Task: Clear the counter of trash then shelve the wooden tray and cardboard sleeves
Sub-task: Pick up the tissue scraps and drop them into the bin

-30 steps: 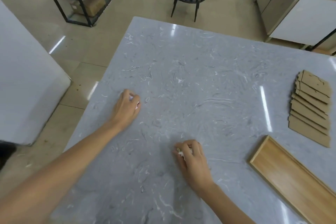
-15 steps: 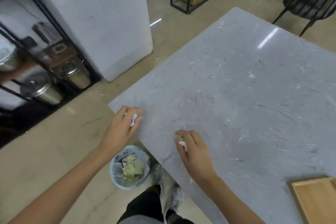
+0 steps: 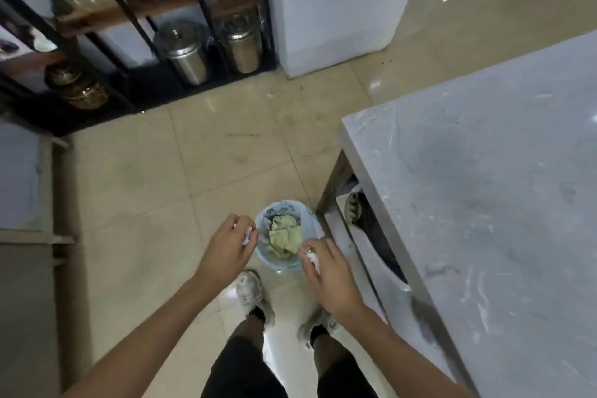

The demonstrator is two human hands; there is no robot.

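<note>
A small light-blue trash bin [image 3: 262, 257] stands on the floor by the counter's corner, with crumpled greenish paper [image 3: 286, 237] inside. My left hand [image 3: 229, 247] hovers at the bin's left rim, closed on a scrap of white paper [image 3: 248, 234]. My right hand [image 3: 324, 265] is over the bin's right rim, pinching another white scrap [image 3: 312, 258]. The grey marble counter [image 3: 484, 203] fills the right side. The wooden tray and cardboard sleeves are out of view.
A black metal shelf rack [image 3: 135, 42] with steel canisters [image 3: 184, 53] stands at the back left. A white appliance [image 3: 332, 3] rises behind the counter. My feet [image 3: 250, 289] are just before the bin. Tiled floor [image 3: 193, 171] stretches between rack and counter.
My view has swung from the countertop down to the floor. Both hands left the counter with their scraps and now hang over the bin.
</note>
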